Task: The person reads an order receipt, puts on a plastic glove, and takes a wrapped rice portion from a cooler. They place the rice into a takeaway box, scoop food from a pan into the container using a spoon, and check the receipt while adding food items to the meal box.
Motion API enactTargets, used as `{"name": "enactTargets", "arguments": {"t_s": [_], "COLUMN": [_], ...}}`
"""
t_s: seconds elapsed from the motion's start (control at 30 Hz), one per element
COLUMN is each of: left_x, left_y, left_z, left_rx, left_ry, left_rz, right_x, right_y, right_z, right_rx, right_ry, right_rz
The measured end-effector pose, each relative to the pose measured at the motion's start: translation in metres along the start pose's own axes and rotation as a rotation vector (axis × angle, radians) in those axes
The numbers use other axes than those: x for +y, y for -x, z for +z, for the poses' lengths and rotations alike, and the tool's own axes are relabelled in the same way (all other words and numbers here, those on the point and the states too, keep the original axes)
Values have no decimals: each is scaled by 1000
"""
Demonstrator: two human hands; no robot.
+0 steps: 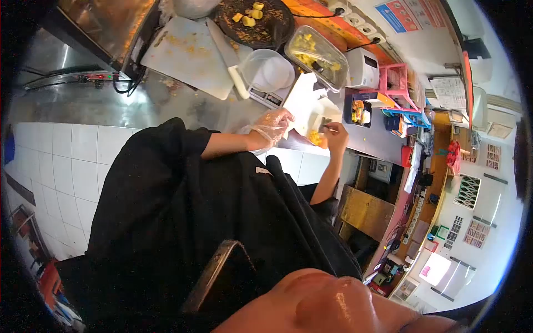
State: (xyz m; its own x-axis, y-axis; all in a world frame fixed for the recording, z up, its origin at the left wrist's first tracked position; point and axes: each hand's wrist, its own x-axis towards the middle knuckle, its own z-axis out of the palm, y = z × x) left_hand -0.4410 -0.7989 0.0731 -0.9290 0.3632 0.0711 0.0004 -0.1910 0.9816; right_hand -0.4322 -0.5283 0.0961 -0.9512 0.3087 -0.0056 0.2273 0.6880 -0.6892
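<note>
My left hand [272,126], in a clear plastic glove, grips the near edge of an open white box [300,99]. My right hand [336,136] appears bare, and its fingers are closed on a small grey utensil, partly hidden, at the box's other end. Yellow food bits [316,138] lie in the box beside those fingers. Behind my left hand, a round clear tub [266,70] stands on a scale [272,98]. Farther back is a glass dish [317,57] holding yellow pieces.
A knife [225,51] with a pale handle lies over a white cutting board [191,58]. Yellow chunks sit on a dark round pan [255,23]. A black container [359,111], a pink basket [395,79] and a white appliance [363,67] stand to the right.
</note>
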Motion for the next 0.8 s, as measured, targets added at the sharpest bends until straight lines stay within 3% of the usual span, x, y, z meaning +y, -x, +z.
{"name": "enactTargets", "arguments": {"t_s": [0.1,0.13,0.2,0.37,0.43,0.47,0.53,0.57,0.63,0.67,0.8], "left_x": [9,-10,-1,2,0,-1,-5,-19,-80,-144,-115], "left_y": [-9,-14,-17,-29,-33,-33,-33,-34,-42,-60,-63], "left_z": [29,41,55,72,74,74,71,68,70,93,97], "left_rx": [-20,34,31,77,96,95,-121,-121,-660,-914,-971], "left_ry": [-4,-42,-111,-58,-127,-130,-156,-160,-659,-932,-1106], "left_rz": [-89,88,66,0,-83,-83,-289,-288,-42,-407,-346], "right_x": [29,32,46,33,31,40,52,52,57,64,71], "right_y": [-9,-7,1,-3,-20,-32,-46,-51,-57,-60,-57], "right_z": [22,30,41,19,9,7,8,8,10,14,21], "right_rx": [-101,-126,-82,-29,96,-10,-55,-102,-195,-237,-255], "right_ry": [8,172,548,501,397,432,378,328,326,307,311], "right_rz": [-55,-137,-265,-250,-475,-467,-450,-432,-384,-395,-397]}}
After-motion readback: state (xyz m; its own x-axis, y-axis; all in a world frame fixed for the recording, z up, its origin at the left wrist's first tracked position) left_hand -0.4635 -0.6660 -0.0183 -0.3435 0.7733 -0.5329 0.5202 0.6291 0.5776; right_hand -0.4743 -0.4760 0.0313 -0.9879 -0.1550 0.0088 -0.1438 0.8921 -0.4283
